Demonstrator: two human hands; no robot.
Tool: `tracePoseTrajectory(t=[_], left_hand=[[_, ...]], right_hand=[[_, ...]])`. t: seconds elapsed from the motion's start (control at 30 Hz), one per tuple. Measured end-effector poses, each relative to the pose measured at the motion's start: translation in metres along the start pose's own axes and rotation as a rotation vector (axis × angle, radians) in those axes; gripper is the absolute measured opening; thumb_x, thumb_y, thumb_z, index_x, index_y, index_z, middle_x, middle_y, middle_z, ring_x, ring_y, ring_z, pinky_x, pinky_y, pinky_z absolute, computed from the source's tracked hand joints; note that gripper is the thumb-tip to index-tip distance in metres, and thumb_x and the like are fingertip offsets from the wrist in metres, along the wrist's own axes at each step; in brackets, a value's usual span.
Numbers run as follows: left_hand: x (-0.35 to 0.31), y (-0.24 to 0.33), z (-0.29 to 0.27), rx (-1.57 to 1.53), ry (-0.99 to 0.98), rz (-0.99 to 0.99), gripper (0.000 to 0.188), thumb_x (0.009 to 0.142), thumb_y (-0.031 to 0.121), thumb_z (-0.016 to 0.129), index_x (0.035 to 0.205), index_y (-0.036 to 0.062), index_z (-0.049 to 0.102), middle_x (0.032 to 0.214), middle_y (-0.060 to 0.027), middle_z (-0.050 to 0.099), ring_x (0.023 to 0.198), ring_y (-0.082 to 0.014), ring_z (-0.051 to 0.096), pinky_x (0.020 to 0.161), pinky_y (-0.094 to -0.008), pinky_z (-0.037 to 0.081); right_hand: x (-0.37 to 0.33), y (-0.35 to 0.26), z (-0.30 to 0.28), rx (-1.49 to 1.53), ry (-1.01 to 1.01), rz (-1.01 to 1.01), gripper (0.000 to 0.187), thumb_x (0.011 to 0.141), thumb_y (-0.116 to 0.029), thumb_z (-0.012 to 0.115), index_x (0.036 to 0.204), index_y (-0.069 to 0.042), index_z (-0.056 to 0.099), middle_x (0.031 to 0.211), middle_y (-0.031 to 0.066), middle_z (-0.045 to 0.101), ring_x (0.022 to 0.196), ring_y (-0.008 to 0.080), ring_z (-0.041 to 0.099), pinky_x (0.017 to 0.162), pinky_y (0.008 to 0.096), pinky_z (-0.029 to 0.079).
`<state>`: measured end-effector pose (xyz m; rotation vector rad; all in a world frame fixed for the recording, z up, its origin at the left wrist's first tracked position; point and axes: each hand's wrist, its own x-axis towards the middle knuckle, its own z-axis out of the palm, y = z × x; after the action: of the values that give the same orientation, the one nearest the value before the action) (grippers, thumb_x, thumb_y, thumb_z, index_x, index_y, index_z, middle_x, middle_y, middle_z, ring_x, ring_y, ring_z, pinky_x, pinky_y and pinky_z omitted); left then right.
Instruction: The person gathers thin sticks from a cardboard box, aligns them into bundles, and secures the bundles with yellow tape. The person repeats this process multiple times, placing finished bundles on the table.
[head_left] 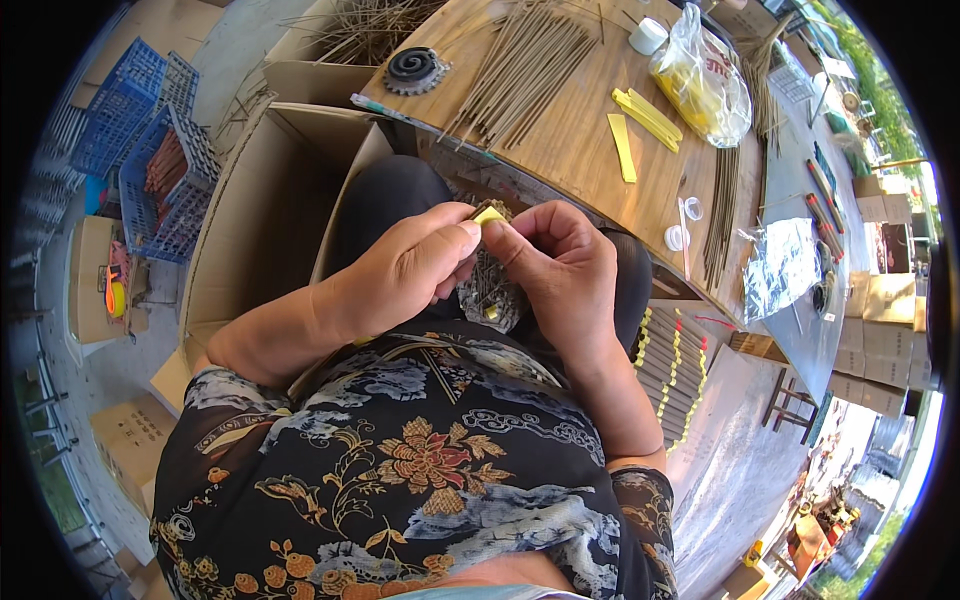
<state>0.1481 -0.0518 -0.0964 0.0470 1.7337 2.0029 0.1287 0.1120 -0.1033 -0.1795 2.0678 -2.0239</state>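
Observation:
A small yellow strip (488, 214) is pinched between the thumbs and fingers of my two hands over my lap. My left hand (415, 255) is closed on its left side, with a thin brown edge showing just behind the strip. My right hand (560, 270) grips the other side, thumb pressed against it. What lies under the fingers is partly hidden. Below the hands, between my knees, is a greyish-brown clump of thin pieces (487, 285) with a bit of yellow near its lower end; I cannot tell exactly what it is.
The wooden table (560, 150) ahead bears thin brown sticks (525, 70), yellow strips (648, 118), a dark coil (412, 70) and a plastic bag (703, 80). An open cardboard box (265, 190) stands left, blue crates (170, 190) beyond. Banded stick bundles (672, 370) lie right.

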Motion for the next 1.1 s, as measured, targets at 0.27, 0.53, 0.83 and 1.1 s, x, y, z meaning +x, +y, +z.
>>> tracePoseTrajectory(t=[0.27,0.53,0.83,1.1], left_hand=[[0.005,-0.001,0.005,0.099,0.029,0.007,0.036,0.096,0.031,0.032,0.09,0.0006,0.051,0.067,-0.002,0.046,0.055,-0.0048,0.037,0.048,-0.0168,0.034],[0.004,0.003,0.007,-0.006,0.004,-0.038,0.034,0.096,0.031,0.033,0.089,0.002,0.051,0.064,-0.0021,0.046,0.051,-0.0049,0.037,0.046,-0.0174,0.034],[0.004,0.0,0.008,0.069,0.078,0.029,0.034,0.096,0.031,0.033,0.095,0.0017,0.051,0.066,-0.002,0.047,0.052,-0.0048,0.038,0.047,-0.0172,0.034],[-0.004,-0.005,0.021,0.39,0.179,0.222,0.04,0.096,0.023,0.035,0.127,-0.002,0.038,0.073,-0.0002,0.046,0.066,-0.0044,0.042,0.056,-0.0169,0.038]], right_hand=[[0.002,0.007,-0.005,-0.022,0.01,-0.009,0.021,0.077,-0.016,0.069,0.074,-0.001,0.055,0.064,-0.0006,0.056,0.059,0.0022,0.046,0.051,0.0186,0.04],[0.004,0.011,-0.013,0.0,-0.037,-0.056,0.023,0.074,-0.016,0.072,0.074,-0.002,0.054,0.065,-0.0019,0.054,0.061,0.0024,0.045,0.053,0.0191,0.041],[0.009,0.018,-0.011,-0.216,0.123,-0.339,0.023,0.072,-0.016,0.073,0.073,-0.003,0.055,0.066,0.0002,0.05,0.064,0.0061,0.044,0.057,0.0213,0.04],[-0.011,-0.001,-0.011,-0.064,-0.044,-0.032,0.018,0.082,-0.016,0.063,0.082,0.002,0.063,0.065,0.001,0.055,0.059,0.0039,0.044,0.053,0.0209,0.038]])
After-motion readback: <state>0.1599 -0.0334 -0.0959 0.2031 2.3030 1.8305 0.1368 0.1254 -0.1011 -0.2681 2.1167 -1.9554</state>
